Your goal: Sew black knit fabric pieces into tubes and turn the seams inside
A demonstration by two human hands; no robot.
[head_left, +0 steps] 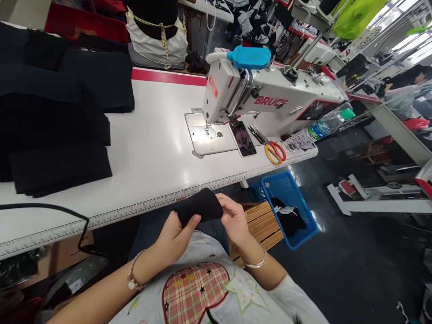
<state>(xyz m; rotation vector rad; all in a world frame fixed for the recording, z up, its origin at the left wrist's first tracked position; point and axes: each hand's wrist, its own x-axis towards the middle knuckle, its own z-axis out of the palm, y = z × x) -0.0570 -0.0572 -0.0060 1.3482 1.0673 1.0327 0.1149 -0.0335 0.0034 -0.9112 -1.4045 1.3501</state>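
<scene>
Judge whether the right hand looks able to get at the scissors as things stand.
Probably yes: the scissors lie uncovered on the table, handles toward its front edge, though the right hand is at the black fabric piece.

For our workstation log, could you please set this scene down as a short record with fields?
Held item: folded black cloth piece
Left grip: bare hand clasping the cloth, thumb on top
Right grip: bare hand, fingers at the cloth's right end
Worktop: long white table with a ruler strip along its near edge
Left side: stacked black fabric pieces
Machine: white sewing machine lettered BRUCE in red
Beside machine: dark-screened phone, scissors with red and yellow handles, clear plastic bottle with green cap
Lower right: blue plastic basket holding black and white fabric
</scene>
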